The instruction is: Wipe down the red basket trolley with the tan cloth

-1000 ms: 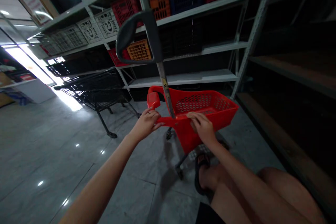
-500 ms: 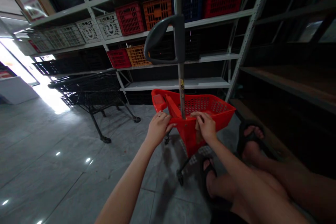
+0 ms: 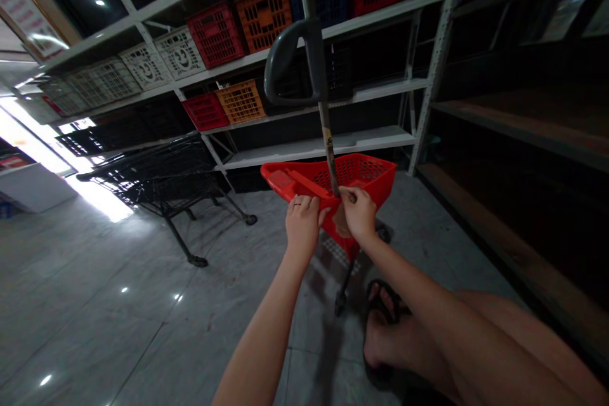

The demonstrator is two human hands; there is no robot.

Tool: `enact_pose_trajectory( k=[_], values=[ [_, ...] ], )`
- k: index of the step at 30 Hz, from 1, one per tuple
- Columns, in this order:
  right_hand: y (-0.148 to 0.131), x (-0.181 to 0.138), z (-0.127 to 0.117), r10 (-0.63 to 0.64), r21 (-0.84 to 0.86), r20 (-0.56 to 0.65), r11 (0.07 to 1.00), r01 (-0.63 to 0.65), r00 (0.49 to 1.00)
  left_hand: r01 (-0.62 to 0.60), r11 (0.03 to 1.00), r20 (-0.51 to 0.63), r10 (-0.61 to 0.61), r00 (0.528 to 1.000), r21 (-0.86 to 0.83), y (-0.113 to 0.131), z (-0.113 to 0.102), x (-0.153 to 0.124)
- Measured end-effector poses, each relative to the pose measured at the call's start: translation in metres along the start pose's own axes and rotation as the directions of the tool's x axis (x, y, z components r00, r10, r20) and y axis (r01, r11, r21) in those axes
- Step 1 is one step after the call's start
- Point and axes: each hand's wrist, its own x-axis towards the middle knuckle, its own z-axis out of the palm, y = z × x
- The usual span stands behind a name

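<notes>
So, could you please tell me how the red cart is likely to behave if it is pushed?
The red cart would probably roll easily, since wheels show beneath it. It might wobble or tip if shoved up high, given the tall pole and grey handle rising at its near end. Its perforated walls stand straight, so it seems fairly stiff.

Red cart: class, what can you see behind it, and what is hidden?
Behind the red cart stands a metal shelf holding crates. The cart's body covers part of the floor there, so that part cannot be seen.
</notes>
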Motion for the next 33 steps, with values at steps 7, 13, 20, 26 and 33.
enact_pose_trajectory(
  k=[7, 13, 20, 26, 33],
  values=[
    [0.018, 0.036, -0.013, -0.002, -0.056, 0.052, 0.998, 0.005, 0.999, -0.127, 0.941, 0.221, 0.202, 0.954, -0.314, -0.010, -0.013, 0.046],
    [0.030, 0.053, -0.039, -0.067, 0.039, 0.153, 0.997, 0.061, 0.986, -0.096, 0.964, 0.168, 0.140, 0.976, -0.247, -0.057, -0.001, 0.082],
    [-0.019, 0.046, -0.026, -0.349, -0.049, 0.373, 0.918, 0.394, 0.860, -0.010, 0.992, 0.137, 0.027, 0.990, -0.122, -0.032, 0.026, 0.081],
    [0.020, 0.097, -0.041, -0.324, -0.181, 0.458, 0.878, 0.444, 0.828, 0.026, 0.997, 0.144, -0.015, 0.989, -0.071, 0.007, 0.025, 0.083],
    [0.071, 0.163, -0.073, -0.237, -0.136, 0.488, 0.930, 0.341, 0.840, -0.092, 0.982, 0.268, 0.135, 0.954, -0.165, 0.032, 0.021, 0.101]
  ],
)
